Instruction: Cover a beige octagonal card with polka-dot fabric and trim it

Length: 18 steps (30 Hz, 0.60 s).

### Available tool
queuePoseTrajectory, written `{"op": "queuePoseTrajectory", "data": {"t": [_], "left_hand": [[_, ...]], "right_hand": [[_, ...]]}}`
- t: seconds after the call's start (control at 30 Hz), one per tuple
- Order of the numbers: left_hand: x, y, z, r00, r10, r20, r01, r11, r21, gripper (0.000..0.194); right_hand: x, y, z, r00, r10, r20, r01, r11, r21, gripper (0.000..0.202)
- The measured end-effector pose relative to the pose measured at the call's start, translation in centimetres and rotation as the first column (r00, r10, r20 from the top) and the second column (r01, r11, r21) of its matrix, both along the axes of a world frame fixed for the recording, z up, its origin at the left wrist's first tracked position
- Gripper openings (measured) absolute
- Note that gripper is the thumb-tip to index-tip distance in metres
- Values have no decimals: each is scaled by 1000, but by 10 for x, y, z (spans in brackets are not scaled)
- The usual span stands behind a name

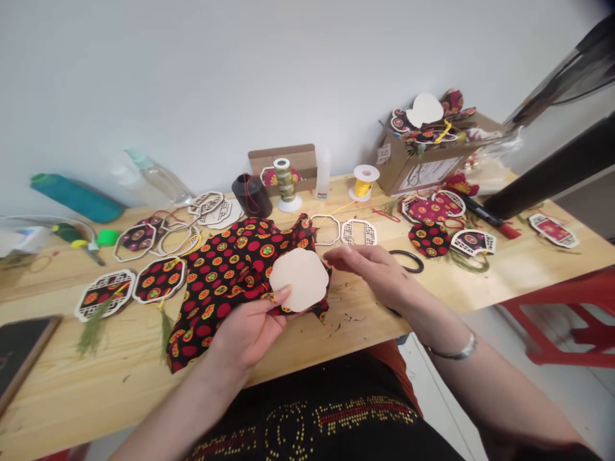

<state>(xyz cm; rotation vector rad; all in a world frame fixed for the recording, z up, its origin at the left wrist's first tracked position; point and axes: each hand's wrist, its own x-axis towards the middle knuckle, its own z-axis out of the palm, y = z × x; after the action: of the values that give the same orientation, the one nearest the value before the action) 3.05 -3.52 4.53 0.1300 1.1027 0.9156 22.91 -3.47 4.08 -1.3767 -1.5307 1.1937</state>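
Observation:
My left hand (257,326) pinches a pale, flat plaque with scalloped corners (298,280) at its lower left edge, thumb on top. Under the plaque lies a crumpled black cloth with red and yellow flower dots (225,262). My right hand (379,272) is just right of the plaque, fingers stretched toward its edge and seemingly empty; whether the fingertips touch it I cannot tell. A black loop (407,261), like a scissor handle, shows beside that hand, and part of another lies below it. Pale cut-out frames (359,232) lie beyond the cloth.
Tasselled ornaments (160,280) lie at left, near a dark tablet-like device (24,352). Along the wall stand a green thread spool (284,182), a yellow cord spool (364,182) and a full cardboard box (423,160). A red stool (562,314) is at right.

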Motion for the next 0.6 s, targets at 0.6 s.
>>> {"op": "queuePoseTrajectory", "data": {"t": [0.6], "left_hand": [[0,-7,-5,991,-129,33,126,989,73,68]], "right_hand": [[-21,12,-14,927,-23,-373,-79,963,-257,26]]}}
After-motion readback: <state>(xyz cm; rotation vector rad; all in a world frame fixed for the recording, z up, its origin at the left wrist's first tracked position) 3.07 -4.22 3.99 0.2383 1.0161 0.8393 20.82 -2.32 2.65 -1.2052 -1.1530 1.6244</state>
